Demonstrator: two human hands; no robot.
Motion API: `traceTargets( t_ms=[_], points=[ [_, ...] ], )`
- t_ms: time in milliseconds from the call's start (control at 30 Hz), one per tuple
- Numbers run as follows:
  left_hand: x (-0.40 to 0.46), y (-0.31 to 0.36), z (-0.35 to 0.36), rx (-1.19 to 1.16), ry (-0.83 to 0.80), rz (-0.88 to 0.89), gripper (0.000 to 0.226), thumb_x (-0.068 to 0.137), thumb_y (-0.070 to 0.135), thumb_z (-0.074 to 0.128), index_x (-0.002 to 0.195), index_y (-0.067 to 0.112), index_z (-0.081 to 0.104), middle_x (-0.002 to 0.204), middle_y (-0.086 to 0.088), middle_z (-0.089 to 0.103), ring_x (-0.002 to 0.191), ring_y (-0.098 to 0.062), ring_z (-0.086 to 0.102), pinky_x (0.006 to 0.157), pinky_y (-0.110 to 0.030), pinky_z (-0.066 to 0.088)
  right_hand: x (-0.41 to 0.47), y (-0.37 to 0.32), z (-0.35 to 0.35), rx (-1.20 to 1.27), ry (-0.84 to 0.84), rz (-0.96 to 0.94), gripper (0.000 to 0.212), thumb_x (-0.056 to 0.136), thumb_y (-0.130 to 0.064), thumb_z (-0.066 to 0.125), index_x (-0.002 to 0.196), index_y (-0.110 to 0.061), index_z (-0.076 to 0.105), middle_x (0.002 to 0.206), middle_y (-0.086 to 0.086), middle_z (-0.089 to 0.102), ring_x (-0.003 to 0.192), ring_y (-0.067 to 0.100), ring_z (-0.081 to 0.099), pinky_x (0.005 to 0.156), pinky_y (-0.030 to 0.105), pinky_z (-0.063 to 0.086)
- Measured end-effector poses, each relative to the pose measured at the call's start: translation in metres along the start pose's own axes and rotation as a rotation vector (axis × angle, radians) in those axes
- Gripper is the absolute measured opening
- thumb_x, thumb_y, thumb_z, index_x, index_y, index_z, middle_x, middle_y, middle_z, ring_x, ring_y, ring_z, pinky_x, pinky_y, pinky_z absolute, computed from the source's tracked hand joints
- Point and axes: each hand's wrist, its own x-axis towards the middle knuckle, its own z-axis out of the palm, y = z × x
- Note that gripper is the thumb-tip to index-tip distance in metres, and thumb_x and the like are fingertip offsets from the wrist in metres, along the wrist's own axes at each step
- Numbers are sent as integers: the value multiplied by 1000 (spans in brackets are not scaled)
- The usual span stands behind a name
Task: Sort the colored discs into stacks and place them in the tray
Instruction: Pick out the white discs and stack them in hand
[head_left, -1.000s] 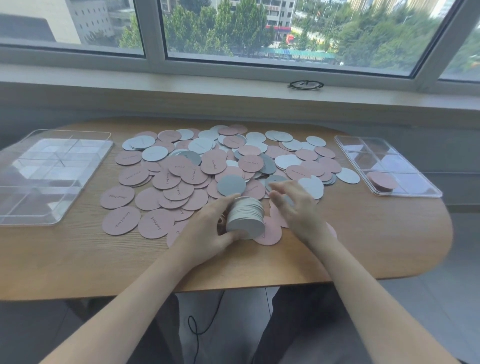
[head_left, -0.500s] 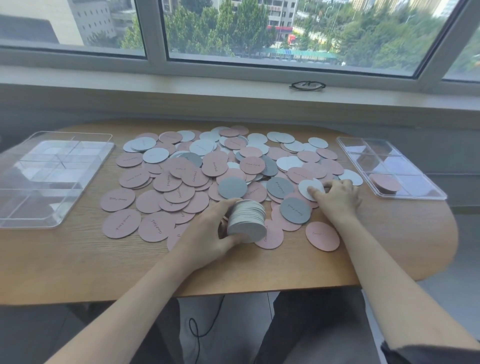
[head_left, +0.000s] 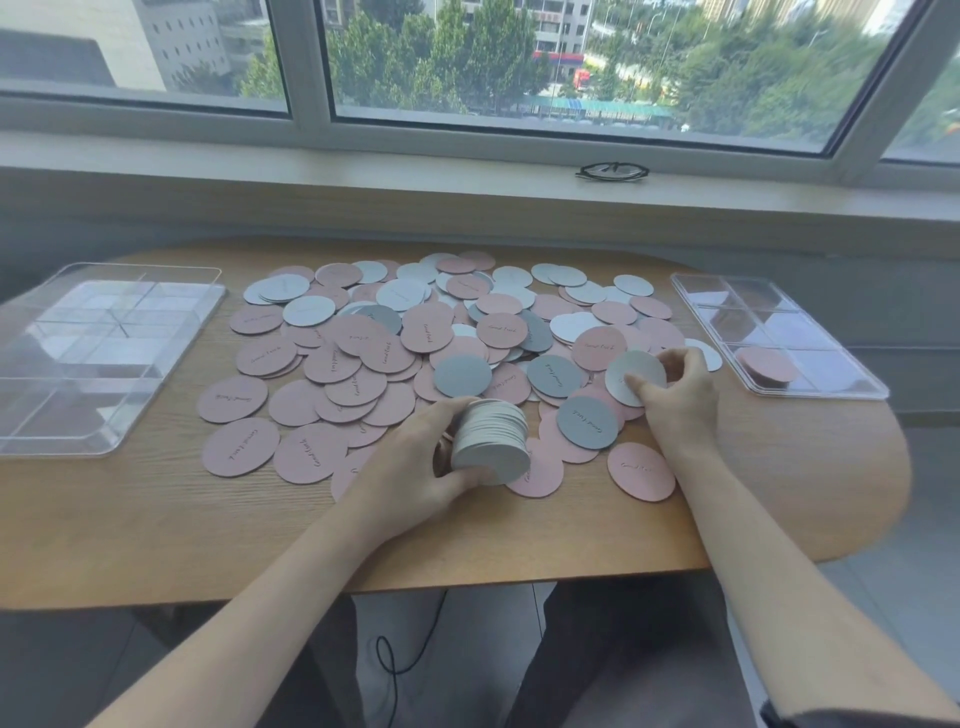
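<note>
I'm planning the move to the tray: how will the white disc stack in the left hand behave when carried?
The white disc stack looks fanned and slanted, so its thin discs will probably slide apart unless squeezed. The left hand wraps it alone, which suggests it is light.

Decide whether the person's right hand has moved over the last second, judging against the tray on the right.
Yes. The right hand has moved away from the white disc stack toward the right tray and now pinches a white disc.

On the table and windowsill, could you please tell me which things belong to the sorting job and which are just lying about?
Job: white stack in left hand; white disc in right hand; loose discs; right tray; left tray.
Lying about: glasses; cable.
</note>
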Motion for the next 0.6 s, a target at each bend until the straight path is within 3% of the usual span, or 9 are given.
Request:
traceTargets(
  t_ms=[167, 400, 500, 600],
  points=[
    [0, 1, 0, -5, 5, -1, 67, 80, 42, 79, 138, 31, 49, 117, 18, 60, 92, -4, 59, 78, -15, 46, -3, -3, -7, 130, 72, 13, 30, 80, -17, 77, 102, -15, 58, 100, -4, 61, 93, 17, 57, 82, 29, 46],
    [0, 1, -1, 1, -2, -6, 71, 76, 57, 71, 139, 33, 48, 118, 19, 61, 95, -3, 59, 80, -20, 48, -9, -8, -13, 222, 155, -34, 20, 85, -15, 72, 102, -15, 61, 91, -16, 59, 83, 10, 55, 79, 26, 47],
    [0, 0, 0, -1, 1, -7, 70, 77, 53, 74, 139, 32, 48, 119, 18, 61, 96, -4, 60, 81, -22, 49, -11, -11, -17, 245, 197, -39, 15, 85, -14, 70, 96, -19, 61, 89, -15, 59, 79, 0, 52, 83, 29, 46],
    [1, -1, 0, -7, 0, 0, 70, 78, 50, 75, 139, 30, 48, 119, 17, 61, 97, -4, 59, 81, -22, 49, -10, -12, -22, 270, 210, -42, 14, 85, -18, 71, 94, -22, 61, 91, -8, 63, 82, 7, 54, 87, 38, 50]
  ],
)
